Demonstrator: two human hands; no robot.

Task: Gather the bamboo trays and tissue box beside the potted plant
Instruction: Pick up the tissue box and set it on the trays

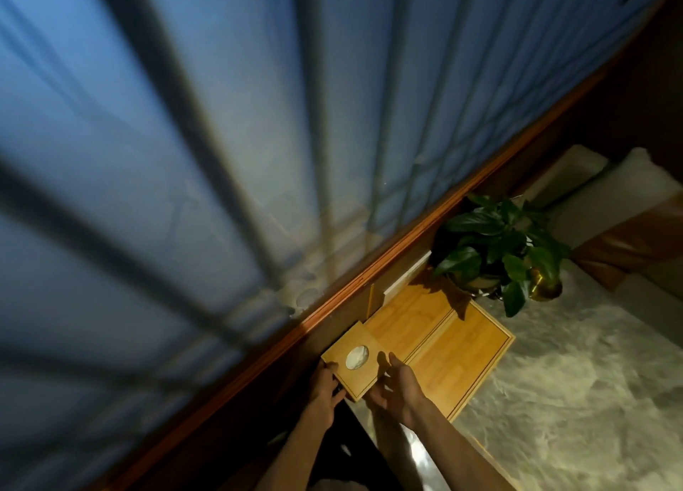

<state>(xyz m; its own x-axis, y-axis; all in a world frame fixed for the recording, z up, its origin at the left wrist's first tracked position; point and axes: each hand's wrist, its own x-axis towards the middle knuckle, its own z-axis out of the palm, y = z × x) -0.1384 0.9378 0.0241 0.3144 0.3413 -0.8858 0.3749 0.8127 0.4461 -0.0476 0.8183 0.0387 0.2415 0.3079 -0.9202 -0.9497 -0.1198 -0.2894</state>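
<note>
A square bamboo tissue box [354,359] with a round opening showing white tissue sits at the near end of the bamboo trays [443,342], against the wooden window ledge. My left hand [325,383] grips the box's near left corner. My right hand [397,387] holds its right side, thumb on top. The flat bamboo trays lie side by side on the marble counter, stretching toward the potted plant [495,250], whose leaves overhang the far tray end.
A wooden ledge [369,268] runs diagonally under a large window with bars. The marble counter [573,398] extends to the right. A brass-coloured pot [543,287] stands by the plant. Cushions [610,209] lie beyond the plant at the far right.
</note>
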